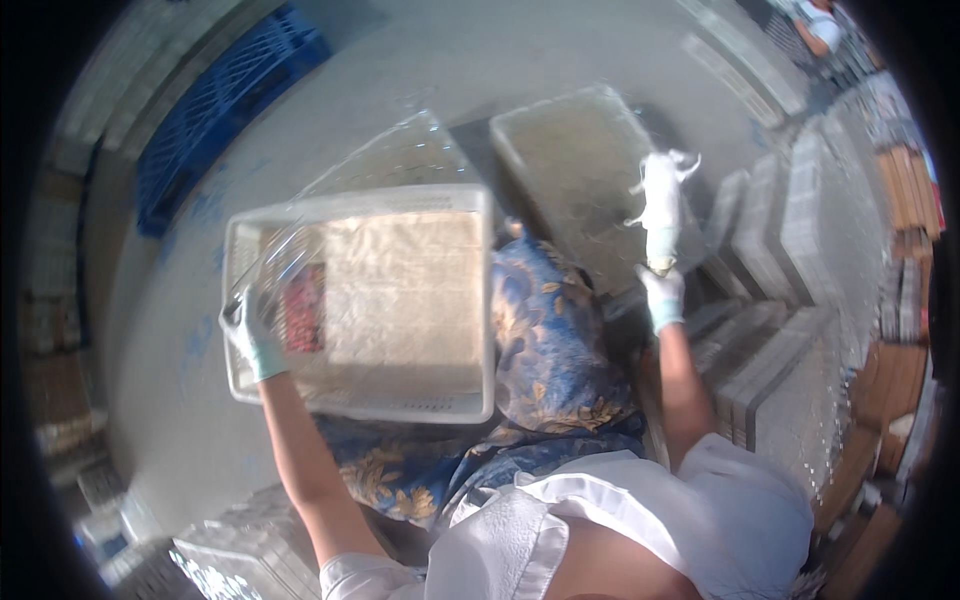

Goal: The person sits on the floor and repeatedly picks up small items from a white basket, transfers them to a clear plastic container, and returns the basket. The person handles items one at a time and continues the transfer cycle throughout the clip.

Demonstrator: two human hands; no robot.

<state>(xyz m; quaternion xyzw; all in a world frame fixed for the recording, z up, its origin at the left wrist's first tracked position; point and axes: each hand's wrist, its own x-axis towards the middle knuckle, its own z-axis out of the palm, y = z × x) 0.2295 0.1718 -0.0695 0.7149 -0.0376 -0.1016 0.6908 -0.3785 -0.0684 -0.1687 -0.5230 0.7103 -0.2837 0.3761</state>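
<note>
A white plastic crate point(486, 315) rests on or before my knees, with a brown paper-like lining point(405, 292) and a red patterned packet point(304, 307) inside. My left hand point(247, 326), in a pale glove, is at the crate's left side, closed on the edge of a clear plastic sheet point(360, 161) that stretches over the crate. On the right, my right hand point(664, 292), also gloved, holds the lower end of a white bundle point(661, 187) with loose strings or strips; blur hides its exact kind. Behind the bundle lies a clear-covered tray point(570, 172).
A blue plastic pallet point(225, 112) stands at the upper left. Grey panel-like stacks point(795, 217) rise close on my right, with cardboard boxes point(885, 390) beyond. Another person point(817, 34) is at the upper right. More stacked trays point(240, 555) sit at the lower left.
</note>
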